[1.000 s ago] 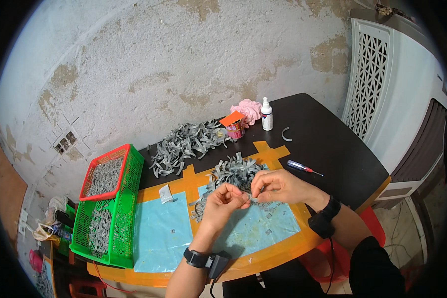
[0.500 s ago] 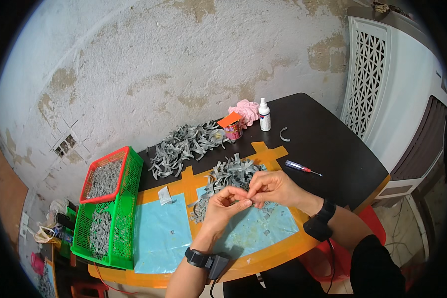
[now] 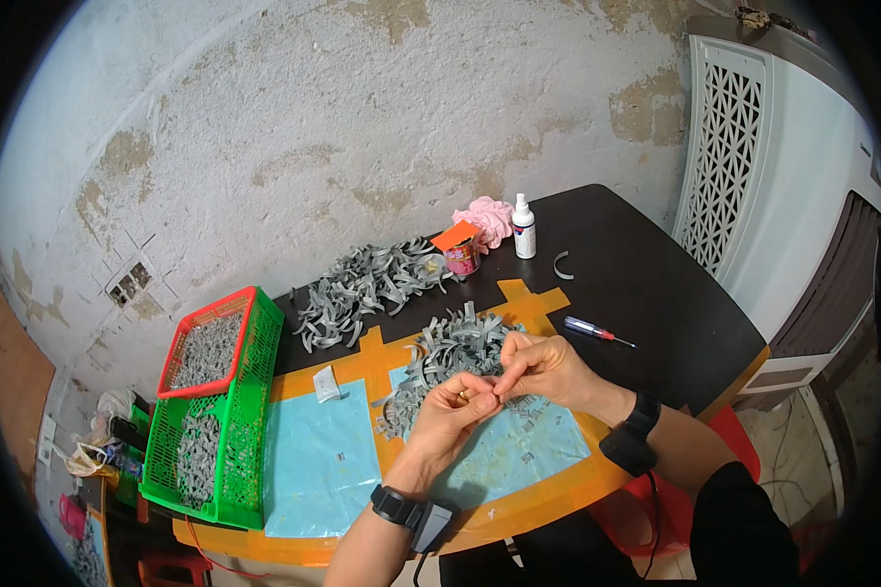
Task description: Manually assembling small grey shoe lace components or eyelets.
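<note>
My left hand (image 3: 452, 409) and my right hand (image 3: 543, 370) meet fingertip to fingertip above the blue sheet (image 3: 489, 460) taped on the table. Both are pinched closed; whatever lies between the fingers is too small or too hidden to name. Just beyond them rises a heap of curved grey strips (image 3: 455, 342). Small grey pieces (image 3: 397, 416) lie beside my left hand, and a few more are scattered on the sheet under my right hand. Each wrist wears a black strap with a device on it.
A larger pile of grey strips (image 3: 372, 284) lies at the back. At left, a red basket (image 3: 250, 338) and green basket (image 3: 255, 460) hold small grey pieces. Also on the table are a screwdriver (image 3: 597, 331), white spray bottle (image 3: 524, 233), can (image 3: 463, 256), pink cloth (image 3: 489, 217) and white packet (image 3: 326, 383).
Both hands stay pinched together over the sheet, with only slight shifts of the fingers. The piles and baskets look the same.
</note>
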The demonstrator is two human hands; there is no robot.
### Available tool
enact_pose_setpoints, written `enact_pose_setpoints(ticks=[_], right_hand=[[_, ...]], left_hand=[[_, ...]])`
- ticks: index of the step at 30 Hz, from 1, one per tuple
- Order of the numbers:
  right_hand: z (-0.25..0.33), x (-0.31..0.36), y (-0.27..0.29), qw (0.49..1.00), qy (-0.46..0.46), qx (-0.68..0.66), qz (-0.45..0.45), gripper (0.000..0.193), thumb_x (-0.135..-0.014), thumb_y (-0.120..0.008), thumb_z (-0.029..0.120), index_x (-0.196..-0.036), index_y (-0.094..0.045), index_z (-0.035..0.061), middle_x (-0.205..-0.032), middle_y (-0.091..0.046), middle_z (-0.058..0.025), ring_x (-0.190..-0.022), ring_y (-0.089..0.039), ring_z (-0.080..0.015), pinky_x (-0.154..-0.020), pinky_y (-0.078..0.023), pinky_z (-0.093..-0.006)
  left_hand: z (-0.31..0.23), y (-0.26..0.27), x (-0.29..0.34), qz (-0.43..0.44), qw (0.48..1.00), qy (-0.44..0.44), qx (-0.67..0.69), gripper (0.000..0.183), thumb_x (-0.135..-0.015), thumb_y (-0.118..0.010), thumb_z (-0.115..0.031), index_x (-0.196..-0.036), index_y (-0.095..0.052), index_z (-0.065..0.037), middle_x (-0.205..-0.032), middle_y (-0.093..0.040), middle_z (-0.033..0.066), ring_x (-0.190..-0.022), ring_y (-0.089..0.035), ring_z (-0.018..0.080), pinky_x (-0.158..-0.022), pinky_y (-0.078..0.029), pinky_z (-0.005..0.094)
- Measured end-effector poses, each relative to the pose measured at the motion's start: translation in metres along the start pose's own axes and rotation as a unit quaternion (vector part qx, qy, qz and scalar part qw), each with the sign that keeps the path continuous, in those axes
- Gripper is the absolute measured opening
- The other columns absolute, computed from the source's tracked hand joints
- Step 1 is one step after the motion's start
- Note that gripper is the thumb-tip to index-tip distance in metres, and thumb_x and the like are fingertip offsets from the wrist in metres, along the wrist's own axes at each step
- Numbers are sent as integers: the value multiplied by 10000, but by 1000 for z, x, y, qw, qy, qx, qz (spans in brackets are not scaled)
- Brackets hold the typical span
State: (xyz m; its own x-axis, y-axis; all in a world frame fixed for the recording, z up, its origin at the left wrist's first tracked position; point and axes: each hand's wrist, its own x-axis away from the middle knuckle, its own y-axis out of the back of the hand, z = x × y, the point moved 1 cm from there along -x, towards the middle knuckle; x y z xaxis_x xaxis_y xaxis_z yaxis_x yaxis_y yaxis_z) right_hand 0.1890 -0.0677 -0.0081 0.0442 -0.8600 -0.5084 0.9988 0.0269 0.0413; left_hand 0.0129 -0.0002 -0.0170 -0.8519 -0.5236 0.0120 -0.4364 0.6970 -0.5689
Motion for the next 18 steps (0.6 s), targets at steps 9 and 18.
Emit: enact_pose_setpoints(ticks=[9, 18], right_hand=[[8, 1, 2, 997, -60, -55, 12, 81, -753, -708, -34, -792, -672, 27, -877, -544, -42, -794, -559, -111, -669, -472, -232], [12, 0, 3, 987, -76, -139, 31, 21, -853, -636, 21, -852, -648, 4, -943, -584, -86, -750, -588, -118, -670, -497, -238]], left_hand=[[-13, -1, 2, -12, 987, -52, -149, 162, -788, -693, 43, -910, -616, -31, -929, -662, 61, -849, -641, 127, -789, -514, 250], [-17, -9, 5, -24, 981, -88, -173, 197, -781, -692, 75, -953, -622, 8, -970, -655, 74, -905, -639, 126, -818, -513, 240]])
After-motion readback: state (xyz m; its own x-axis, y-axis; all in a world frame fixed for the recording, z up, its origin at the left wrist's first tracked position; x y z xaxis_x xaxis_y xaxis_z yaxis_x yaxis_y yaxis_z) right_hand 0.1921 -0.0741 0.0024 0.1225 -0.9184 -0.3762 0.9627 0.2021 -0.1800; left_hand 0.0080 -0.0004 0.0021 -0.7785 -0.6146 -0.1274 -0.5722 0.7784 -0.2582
